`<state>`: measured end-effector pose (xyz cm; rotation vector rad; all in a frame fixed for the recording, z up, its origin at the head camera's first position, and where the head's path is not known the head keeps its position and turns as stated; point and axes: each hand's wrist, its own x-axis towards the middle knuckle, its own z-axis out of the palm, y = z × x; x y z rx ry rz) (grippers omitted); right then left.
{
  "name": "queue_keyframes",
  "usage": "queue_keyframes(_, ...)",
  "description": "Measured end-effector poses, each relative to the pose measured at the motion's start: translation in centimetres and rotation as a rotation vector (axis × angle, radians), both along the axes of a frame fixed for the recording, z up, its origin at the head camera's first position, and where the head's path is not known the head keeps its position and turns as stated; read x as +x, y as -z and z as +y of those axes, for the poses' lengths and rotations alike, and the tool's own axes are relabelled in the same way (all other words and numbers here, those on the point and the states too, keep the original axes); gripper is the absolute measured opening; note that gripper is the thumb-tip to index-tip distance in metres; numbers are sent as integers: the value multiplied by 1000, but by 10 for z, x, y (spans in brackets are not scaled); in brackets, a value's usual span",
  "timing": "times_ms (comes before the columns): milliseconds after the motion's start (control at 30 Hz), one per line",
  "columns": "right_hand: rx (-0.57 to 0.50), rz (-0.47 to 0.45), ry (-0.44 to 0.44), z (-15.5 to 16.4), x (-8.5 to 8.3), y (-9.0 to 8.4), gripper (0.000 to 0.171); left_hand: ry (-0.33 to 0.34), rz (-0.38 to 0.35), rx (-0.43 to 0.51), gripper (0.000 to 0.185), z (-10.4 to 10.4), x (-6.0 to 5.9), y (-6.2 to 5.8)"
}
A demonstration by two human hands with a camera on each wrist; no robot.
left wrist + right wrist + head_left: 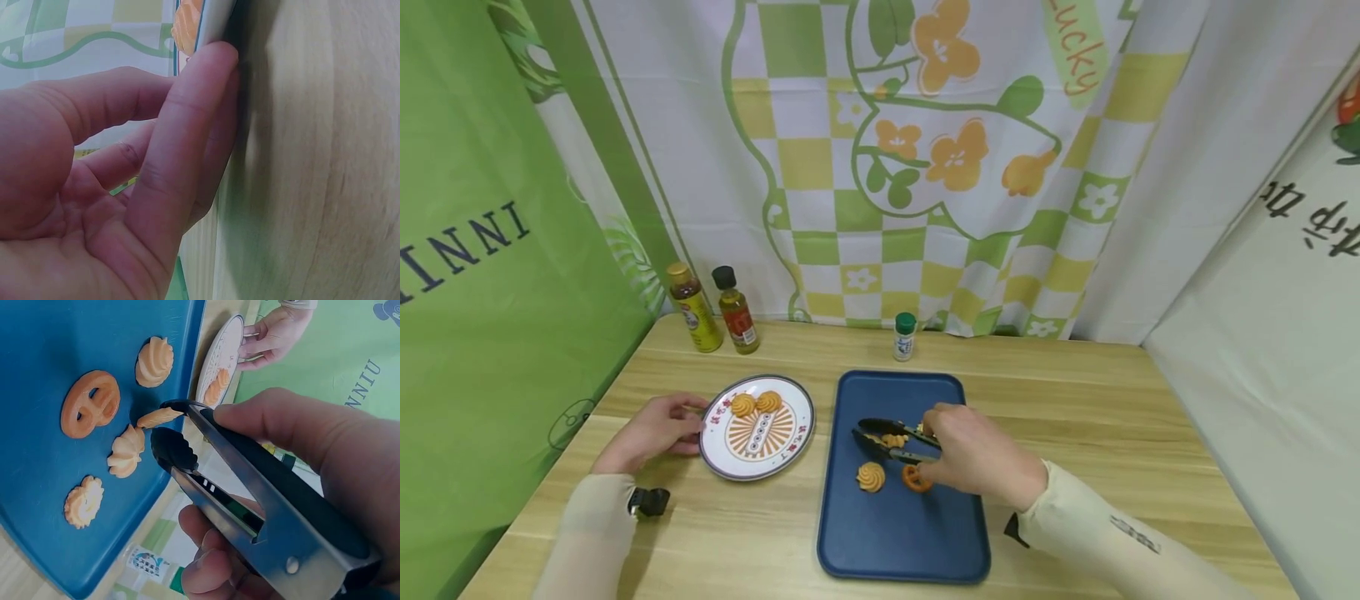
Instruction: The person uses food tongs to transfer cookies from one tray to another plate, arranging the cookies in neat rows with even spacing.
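Observation:
My right hand (973,458) grips black-and-silver tongs (300,500) over a blue tray (902,542). In the right wrist view the tong tips stand apart, the upper one by a tilted cookie (158,417); whether they touch is unclear. Around it on the tray lie a pretzel (90,403), a swirl cookie (154,361), a ridged cookie (127,452) and a flower-shaped cookie (84,501). My left hand (655,429) pinches the left rim of a white plate (790,450), which bears two swirl cookies (756,404) near its far side.
At the table's back left stand a yellow-labelled bottle (697,312) and a black-capped bottle (737,315). A green-capped shaker (904,337) is behind the tray. Curtains (827,167) hang around the wooden table (1075,400).

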<state>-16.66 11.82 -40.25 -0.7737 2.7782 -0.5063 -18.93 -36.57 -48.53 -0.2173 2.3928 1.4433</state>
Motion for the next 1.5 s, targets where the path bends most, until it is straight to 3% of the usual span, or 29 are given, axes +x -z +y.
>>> queue_keyframes(500,14,181,-130,10,12,-5,23,7,5,-8,49,1,1,-1)
queue_keyframes(733,-23,152,-127,1,8,-8,22,2,5,-7,49,1,1,-1)
queue_keyframes(900,-56,127,-112,-19,0,-7,23,-6,5,-16,49,1,0,0)
queue_keyframes(1500,-48,336,-233,-117,-11,20,23,13,20,30,51,-1,1,3)
